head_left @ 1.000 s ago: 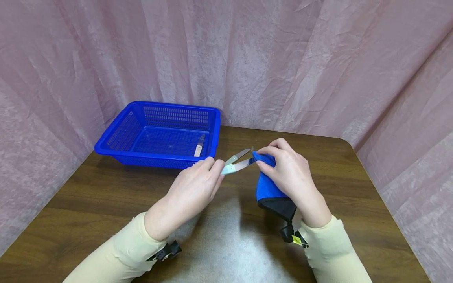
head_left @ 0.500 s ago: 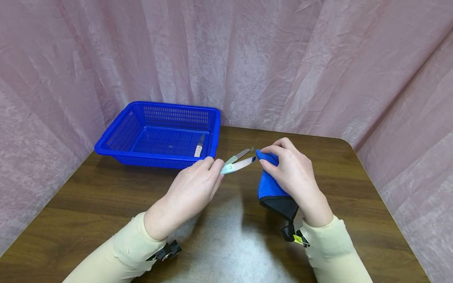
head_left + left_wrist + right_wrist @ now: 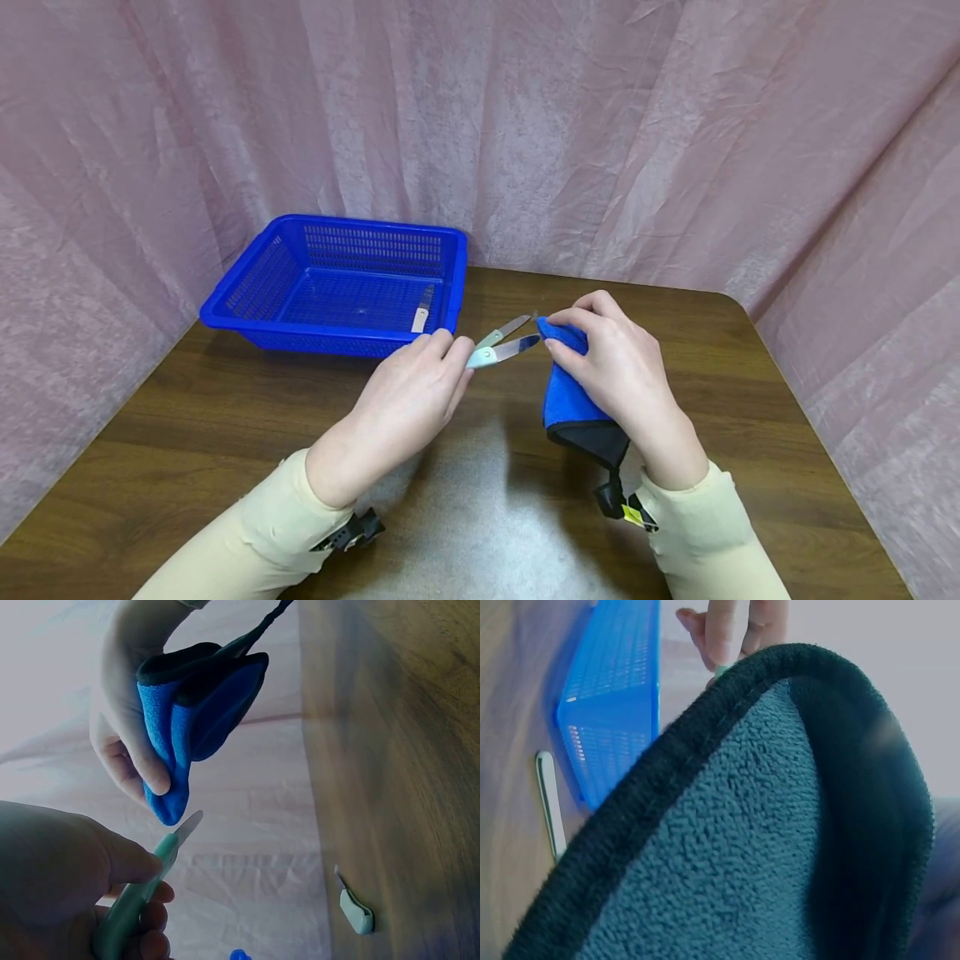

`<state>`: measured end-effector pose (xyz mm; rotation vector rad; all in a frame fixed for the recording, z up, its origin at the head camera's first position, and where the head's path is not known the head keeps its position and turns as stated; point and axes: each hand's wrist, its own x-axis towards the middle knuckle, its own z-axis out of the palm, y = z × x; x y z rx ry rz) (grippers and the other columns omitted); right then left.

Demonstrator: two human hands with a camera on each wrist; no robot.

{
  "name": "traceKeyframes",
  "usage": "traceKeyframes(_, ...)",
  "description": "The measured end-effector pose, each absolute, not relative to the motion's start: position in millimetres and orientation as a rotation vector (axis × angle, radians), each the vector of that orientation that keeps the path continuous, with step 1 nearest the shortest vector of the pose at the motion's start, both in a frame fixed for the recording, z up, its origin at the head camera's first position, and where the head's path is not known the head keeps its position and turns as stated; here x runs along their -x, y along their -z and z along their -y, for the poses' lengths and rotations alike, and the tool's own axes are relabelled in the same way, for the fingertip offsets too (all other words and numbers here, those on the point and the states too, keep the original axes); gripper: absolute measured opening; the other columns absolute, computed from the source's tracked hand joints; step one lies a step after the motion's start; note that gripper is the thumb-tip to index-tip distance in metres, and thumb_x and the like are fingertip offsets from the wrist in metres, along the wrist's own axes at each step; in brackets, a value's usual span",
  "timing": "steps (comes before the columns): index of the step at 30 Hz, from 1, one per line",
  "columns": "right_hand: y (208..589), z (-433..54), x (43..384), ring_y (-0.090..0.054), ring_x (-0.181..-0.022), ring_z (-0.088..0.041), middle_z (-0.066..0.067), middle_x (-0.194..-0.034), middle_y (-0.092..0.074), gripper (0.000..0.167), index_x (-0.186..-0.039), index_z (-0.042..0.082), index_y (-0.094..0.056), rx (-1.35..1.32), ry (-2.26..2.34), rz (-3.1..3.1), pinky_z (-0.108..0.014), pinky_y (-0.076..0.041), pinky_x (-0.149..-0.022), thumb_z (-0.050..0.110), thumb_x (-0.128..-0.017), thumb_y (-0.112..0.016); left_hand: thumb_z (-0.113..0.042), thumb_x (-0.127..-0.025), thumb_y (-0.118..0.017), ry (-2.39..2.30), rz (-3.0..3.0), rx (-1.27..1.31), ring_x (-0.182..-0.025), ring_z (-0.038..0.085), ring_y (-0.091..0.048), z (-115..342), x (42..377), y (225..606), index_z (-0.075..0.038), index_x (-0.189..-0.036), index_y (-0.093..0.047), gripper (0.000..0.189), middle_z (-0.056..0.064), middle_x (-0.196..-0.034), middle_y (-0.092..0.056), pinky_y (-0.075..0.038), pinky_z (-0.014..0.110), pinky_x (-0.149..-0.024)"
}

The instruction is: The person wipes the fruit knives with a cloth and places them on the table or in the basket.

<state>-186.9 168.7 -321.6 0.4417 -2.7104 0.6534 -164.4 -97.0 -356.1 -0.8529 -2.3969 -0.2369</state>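
In the head view, my left hand (image 3: 408,392) grips the mint-green handle of a knife (image 3: 489,357), its blade pointing right. My right hand (image 3: 611,358) pinches a folded blue cloth (image 3: 570,400) with black edging between thumb and fingers. The cloth's upper corner sits by the blade tip; whether they touch I cannot tell. In the left wrist view, the left thumb presses along the green handle (image 3: 124,911). Much of the right wrist view is filled by the cloth (image 3: 727,840). A second green-handled knife (image 3: 491,339) lies on the table behind the held one.
A blue plastic basket (image 3: 337,333) stands at the back left of the wooden table (image 3: 712,375). Inside it, towards the right, lies a knife with a pale handle (image 3: 421,320). Pink curtains (image 3: 525,150) hang behind the table and at its sides.
The cloth covered the blade tip a second ago. My right hand drew it off to the right, then brought it slightly back left. My left hand has hardly moved.
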Motion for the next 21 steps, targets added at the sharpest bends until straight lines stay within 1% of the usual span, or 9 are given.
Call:
traceKeyframes(7, 320.6, -167.7, 185.0, -0.071, -0.103, -0.031, -0.006, -0.126, -0.066, 0.029, -0.128, 0.018, -0.083, -0.456, -0.652, 2.697, -0.055, -0.056, -0.082, 0.026, -0.101, -0.081, -0.016, -0.105, -0.076, 0.218, 2.399, 0.842, -0.072, 0.029, -0.058, 96.9, 166.2, 357.3, -0.005, -0.101, -0.062, 0.018, 0.006, -0.084, -0.054, -0.043, 0.037, -0.060)
traceKeyframes(14, 319.4, -167.9, 184.1, -0.071, -0.104, -0.031, -0.005, -0.125, -0.066, 0.028, -0.128, 0.019, -0.083, -0.460, -0.657, 2.694, -0.055, -0.056, -0.083, 0.026, -0.101, -0.080, -0.013, -0.105, -0.074, 0.231, 2.400, 0.843, -0.073, 0.029, -0.060, 96.8, 168.1, 360.5, -0.003, -0.101, -0.064, 0.015, 0.007, -0.085, -0.055, -0.048, 0.038, -0.062)
traceKeyframes(21, 318.9, -167.2, 182.9, -0.071, -0.103, -0.031, -0.005, -0.126, -0.066, 0.028, -0.128, 0.019, -0.083, -0.472, -0.658, 2.690, -0.055, -0.056, -0.083, 0.026, -0.101, -0.081, -0.014, -0.107, -0.072, 0.236, 2.403, 0.832, -0.072, 0.029, -0.059, 95.9, 170.0, 362.3, -0.003, -0.101, -0.065, 0.016, 0.007, -0.083, -0.054, -0.048, 0.038, -0.062)
